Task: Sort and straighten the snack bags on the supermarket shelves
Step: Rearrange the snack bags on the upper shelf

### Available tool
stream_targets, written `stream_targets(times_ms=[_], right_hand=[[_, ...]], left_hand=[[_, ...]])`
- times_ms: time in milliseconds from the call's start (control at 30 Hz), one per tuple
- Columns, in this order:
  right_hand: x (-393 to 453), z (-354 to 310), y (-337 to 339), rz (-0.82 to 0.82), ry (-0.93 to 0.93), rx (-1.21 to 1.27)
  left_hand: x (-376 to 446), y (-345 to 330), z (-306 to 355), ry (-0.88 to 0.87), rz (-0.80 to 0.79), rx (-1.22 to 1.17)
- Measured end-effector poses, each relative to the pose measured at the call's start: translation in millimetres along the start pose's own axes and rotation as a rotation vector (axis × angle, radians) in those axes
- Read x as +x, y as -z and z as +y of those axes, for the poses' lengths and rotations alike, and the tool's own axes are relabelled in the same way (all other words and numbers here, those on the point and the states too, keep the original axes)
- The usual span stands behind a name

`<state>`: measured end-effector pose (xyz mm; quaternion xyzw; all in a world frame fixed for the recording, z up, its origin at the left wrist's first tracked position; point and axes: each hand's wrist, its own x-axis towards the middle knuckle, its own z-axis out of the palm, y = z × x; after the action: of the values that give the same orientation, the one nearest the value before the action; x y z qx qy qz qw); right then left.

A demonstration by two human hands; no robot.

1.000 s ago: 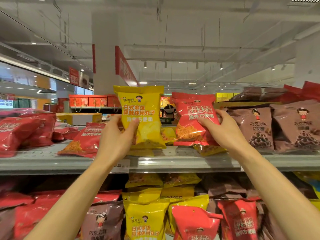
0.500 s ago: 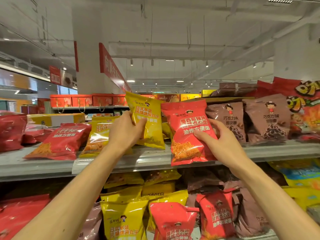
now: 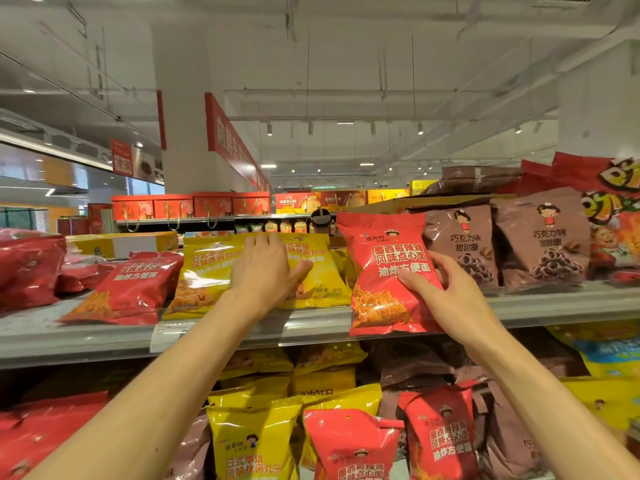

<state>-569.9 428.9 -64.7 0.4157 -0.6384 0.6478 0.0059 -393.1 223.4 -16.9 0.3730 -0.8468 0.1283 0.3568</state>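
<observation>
Sorting step: left hand (image 3: pixel 266 268) pressing yellow bag (image 3: pixel 311 271) flat, fingers straight — right hand (image 3: pixel 446 292) gripping red bag (image 3: pixel 384 271), likely needing placing beside red pile (image 3: pixel 128 292).

On the upper shelf (image 3: pixel 554 303), noodle snack bags (image 3: pixel 124 292) are laid at the left, ball snack bags (image 3: pixel 207 271) beside them at the middle, and chocolate ring bags (image 3: pixel 540 240) stood at the right. Between the last two groups, a noodle bag (image 3: pixel 384 271) is held upright at the shelf's front edge. More bags (image 3: pixel 252 441) are stacked on the shelf below.
</observation>
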Motion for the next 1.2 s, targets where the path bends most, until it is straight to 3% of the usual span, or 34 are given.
stream_targets(times_ms=[67, 133, 200, 433, 567, 733, 867, 1000, 1200], right_hand=[[-1.1, 0.7, -0.3, -0.009, -0.007, 0.0], [-2.1, 1.5, -0.5, -0.011, -0.02, 0.014], [-2.6, 1.7, -1.3, -0.015, -0.027, 0.026], [-3.2, 1.5, -8.0, -0.007, -0.017, 0.018], [-7.1, -1.6, -12.6, -0.016, -0.023, 0.046], [-18.4, -1.2, -14.1, -0.029, -0.024, 0.091], [-35.6, 4.3, -17.2, -0.049, -0.004, 0.114], [-55.0, 12.6, -21.8, -0.062, 0.005, 0.136], [-81.8, 33.4, -30.0, -0.112, -0.008, 0.204]], left_hand=[[-1.3, 0.6, -6.6, -0.096, 0.054, -0.005], [0.3, -1.6, -14.2, -0.166, -0.044, -0.045], [-0.1, -5.7, -17.6, -0.179, -0.14, -0.052], [-4.3, -7.9, -10.0, -0.186, -0.244, -0.032], [-8.5, -5.5, -16.0, -0.193, -0.16, -0.065], [-37.4, 0.7, -25.8, -0.156, 0.056, -0.368], [-86.6, 12.4, -28.3, -0.017, 0.157, -0.653], [-145.8, 20.1, -26.5, 0.168, 0.13, -0.938], [-211.8, 19.3, -29.3, 0.365, 0.217, -1.059]])
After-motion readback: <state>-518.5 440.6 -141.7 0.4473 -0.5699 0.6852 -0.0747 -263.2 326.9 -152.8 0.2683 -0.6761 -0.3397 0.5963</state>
